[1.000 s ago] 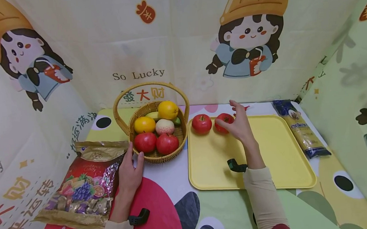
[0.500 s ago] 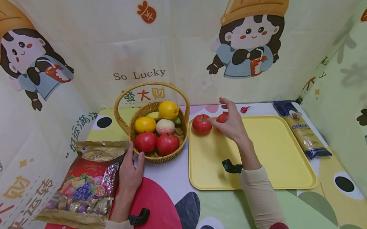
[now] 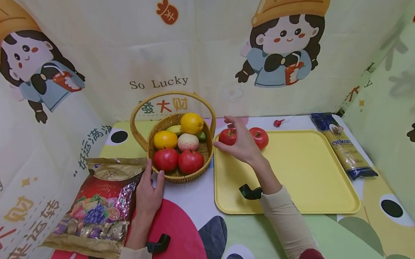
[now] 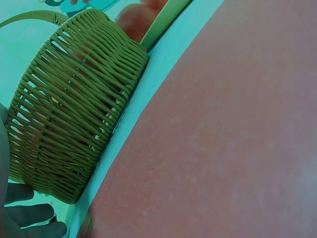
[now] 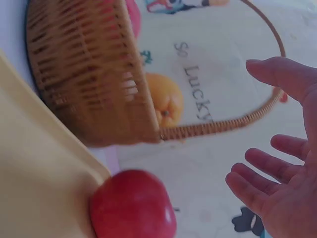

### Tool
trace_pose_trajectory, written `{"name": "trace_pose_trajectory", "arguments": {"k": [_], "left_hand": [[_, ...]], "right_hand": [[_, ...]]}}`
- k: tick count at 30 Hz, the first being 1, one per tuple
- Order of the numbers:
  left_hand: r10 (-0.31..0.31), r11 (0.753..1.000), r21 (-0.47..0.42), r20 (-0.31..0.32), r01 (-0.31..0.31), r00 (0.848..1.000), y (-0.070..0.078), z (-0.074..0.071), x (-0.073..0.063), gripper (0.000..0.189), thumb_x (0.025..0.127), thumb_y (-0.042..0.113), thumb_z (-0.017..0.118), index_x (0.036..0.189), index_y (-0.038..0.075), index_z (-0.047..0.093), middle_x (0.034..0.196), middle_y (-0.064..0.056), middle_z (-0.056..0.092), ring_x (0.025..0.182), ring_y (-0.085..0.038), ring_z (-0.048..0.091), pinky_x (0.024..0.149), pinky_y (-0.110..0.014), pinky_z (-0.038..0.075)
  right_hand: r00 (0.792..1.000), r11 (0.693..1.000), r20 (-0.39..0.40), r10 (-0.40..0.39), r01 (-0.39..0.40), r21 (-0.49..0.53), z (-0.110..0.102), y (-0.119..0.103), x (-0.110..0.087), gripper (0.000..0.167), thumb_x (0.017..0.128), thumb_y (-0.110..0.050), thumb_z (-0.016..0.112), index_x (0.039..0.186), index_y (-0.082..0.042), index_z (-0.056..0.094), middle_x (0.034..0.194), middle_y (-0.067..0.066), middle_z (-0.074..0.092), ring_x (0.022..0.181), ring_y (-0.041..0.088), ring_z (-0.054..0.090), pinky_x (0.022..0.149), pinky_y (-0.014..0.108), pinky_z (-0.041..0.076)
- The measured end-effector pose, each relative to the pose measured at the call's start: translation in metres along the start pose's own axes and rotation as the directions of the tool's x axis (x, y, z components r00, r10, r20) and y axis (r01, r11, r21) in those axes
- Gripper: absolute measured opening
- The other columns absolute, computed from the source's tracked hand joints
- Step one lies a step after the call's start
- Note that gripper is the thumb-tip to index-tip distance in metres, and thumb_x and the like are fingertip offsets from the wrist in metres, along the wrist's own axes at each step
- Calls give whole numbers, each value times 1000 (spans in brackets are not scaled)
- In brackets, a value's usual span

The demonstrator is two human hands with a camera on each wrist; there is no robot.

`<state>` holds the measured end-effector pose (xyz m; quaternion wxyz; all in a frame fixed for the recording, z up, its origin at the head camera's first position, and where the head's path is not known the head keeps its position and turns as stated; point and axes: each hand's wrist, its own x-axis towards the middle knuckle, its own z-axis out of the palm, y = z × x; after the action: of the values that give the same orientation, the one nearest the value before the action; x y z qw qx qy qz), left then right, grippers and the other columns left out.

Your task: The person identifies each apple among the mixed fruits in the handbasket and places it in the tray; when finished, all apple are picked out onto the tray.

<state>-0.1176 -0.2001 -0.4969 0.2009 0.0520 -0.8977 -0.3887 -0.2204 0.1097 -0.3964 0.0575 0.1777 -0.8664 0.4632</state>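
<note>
A wicker basket [image 3: 185, 180] with a tall handle holds two red apples, two oranges, a pale speckled fruit and something green behind them. My left hand [image 3: 150, 194] lies at its front left, fingers extended against the side. The left wrist view shows those fingers [image 4: 30, 214] beside the woven wall [image 4: 74, 114]. Over the left edge of the yellow tray [image 3: 285, 172], my right hand [image 3: 243, 145] hovers with fingers spread and nothing in them. It partly hides one red apple [image 3: 226, 136]; another red apple [image 3: 260, 138] sits just right of it on the tray.
A red and gold candy bag [image 3: 95, 215] lies left of the left hand. Beyond the tray's back edge is a red lollipop [image 3: 277, 123]. A blue and gold packet [image 3: 344, 149] lies along the tray's right side. Printed cloth walls enclose the table.
My right hand has moved left from over the right-hand apple to over the left-hand one, uncovering the former and the lollipop. The left hand has stayed at the basket.
</note>
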Motion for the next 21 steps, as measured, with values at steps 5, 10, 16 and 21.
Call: {"name": "trace_pose_trajectory", "arguments": {"k": [5, 10, 16, 21], "left_hand": [[0, 1000, 1, 2, 0, 1000, 0, 0, 1, 65, 102, 39, 54, 158, 14, 32, 155, -17, 45, 135, -37, 52, 103, -57, 49], [0, 1000, 3, 5, 0, 1000, 0, -1, 1, 65, 102, 39, 54, 158, 13, 32, 155, -18, 45, 135, -37, 52, 103, -57, 49], [0, 1000, 2, 0, 0, 1000, 0, -1, 1, 65, 102, 38, 54, 158, 13, 33, 154, -18, 46, 135, -37, 52, 103, -57, 49], [-4, 1000, 3, 1, 4, 1000, -1, 0, 0, 65, 102, 38, 54, 158, 14, 33, 153, -19, 47, 134, -39, 53, 105, -58, 47]], "right_hand": [[997, 998, 61, -46, 48, -36, 13, -7, 3, 90, 78, -39, 83, 151, -11, 38, 147, 10, 46, 131, 28, 49, 106, 51, 50], [995, 996, 72, -66, 69, -52, 24, -9, 2, 88, 78, -40, 83, 148, -10, 40, 137, 11, 51, 124, 26, 52, 104, 46, 52], [986, 997, 148, -74, 78, -24, 38, -13, 3, 88, 78, -44, 82, 148, -9, 42, 135, 13, 53, 122, 31, 55, 102, 46, 53], [974, 995, 209, -87, 93, -20, 49, -15, 7, 86, 78, -45, 82, 146, -9, 44, 135, 11, 53, 122, 30, 54, 105, 45, 51]]}}
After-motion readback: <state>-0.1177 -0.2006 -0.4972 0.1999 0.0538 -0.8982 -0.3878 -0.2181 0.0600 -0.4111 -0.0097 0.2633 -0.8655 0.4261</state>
